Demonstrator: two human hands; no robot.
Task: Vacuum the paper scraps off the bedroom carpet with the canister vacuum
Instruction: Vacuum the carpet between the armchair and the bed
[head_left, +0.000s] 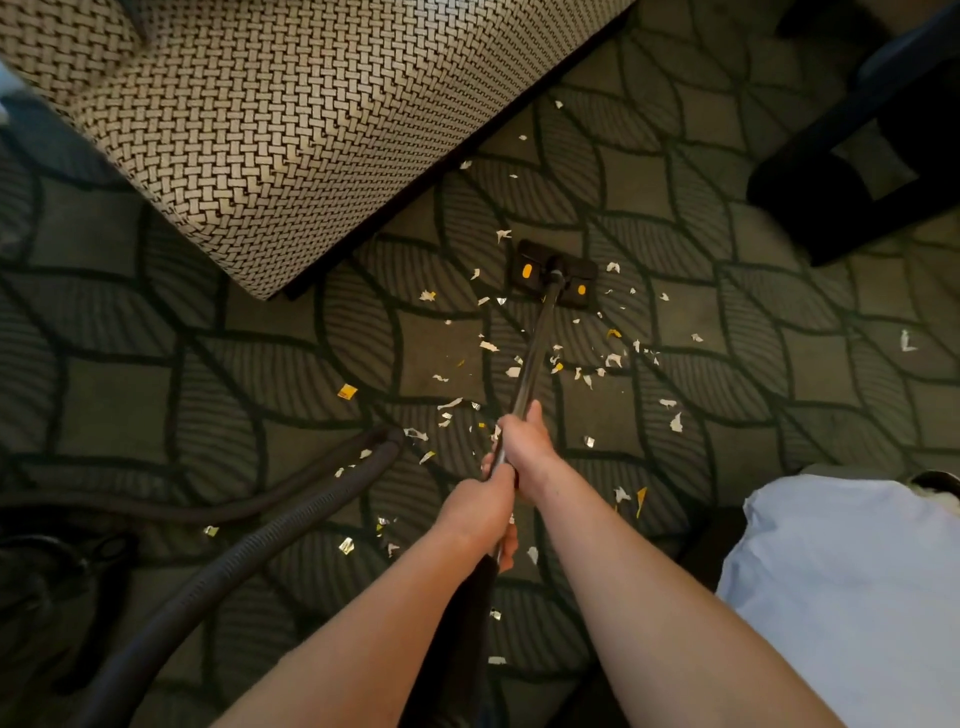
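Note:
Both hands grip the metal vacuum wand (535, 348). My right hand (527, 441) holds it higher up the tube, and my left hand (483, 506) holds it just below, near the black handle. The wand runs forward to the black floor head (553, 274) with two orange marks, which rests flat on the patterned carpet (156, 395). Several white, yellow and silver paper scraps (613, 359) lie scattered around the head, along both sides of the wand and close to my arms. The ribbed hose (249, 551) curves off to the lower left.
A woven-pattern upholstered chair (270, 119) fills the upper left, its corner close to the floor head. Dark furniture legs (852, 192) stand at the upper right. A light blue bedsheet (852, 587) lies at the lower right. The dark canister body (47, 577) sits at the left edge.

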